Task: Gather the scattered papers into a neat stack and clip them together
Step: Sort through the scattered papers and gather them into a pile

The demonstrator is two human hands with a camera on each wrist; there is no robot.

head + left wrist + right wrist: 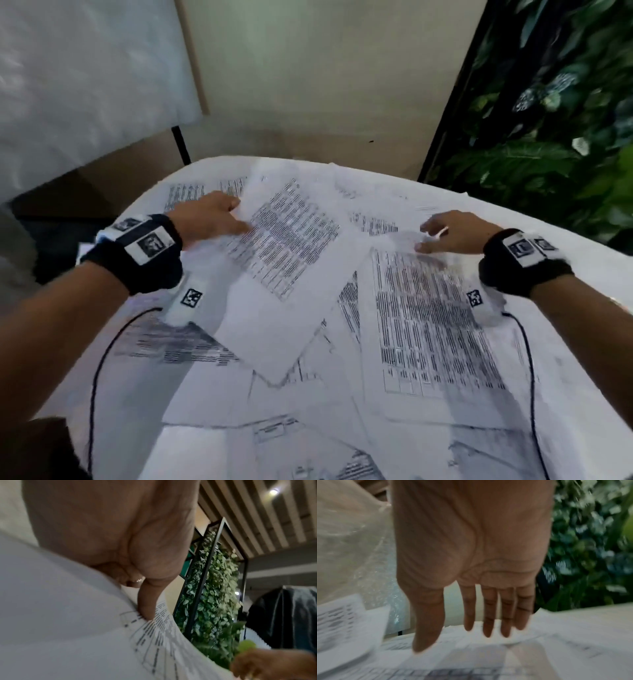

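Several printed white sheets lie scattered and overlapping over the white table (565,260). My left hand (236,219) pinches the left edge of one printed sheet (291,246), which is raised and tilted above the others. In the left wrist view the thumb (147,605) presses on top of that sheet (68,615) while the other fingers curl under it. My right hand (428,236) is open with straight fingers at the far edge of another printed sheet (428,325). In the right wrist view the right hand (471,561) hovers just over the papers (556,642). I see no clip.
A black-framed wall of green leaves (548,120) stands at the right behind the table. A white panel (85,85) stands at the left. Black cables (99,359) hang from both wrist bands across the papers. More sheets (274,428) lie near the front edge.
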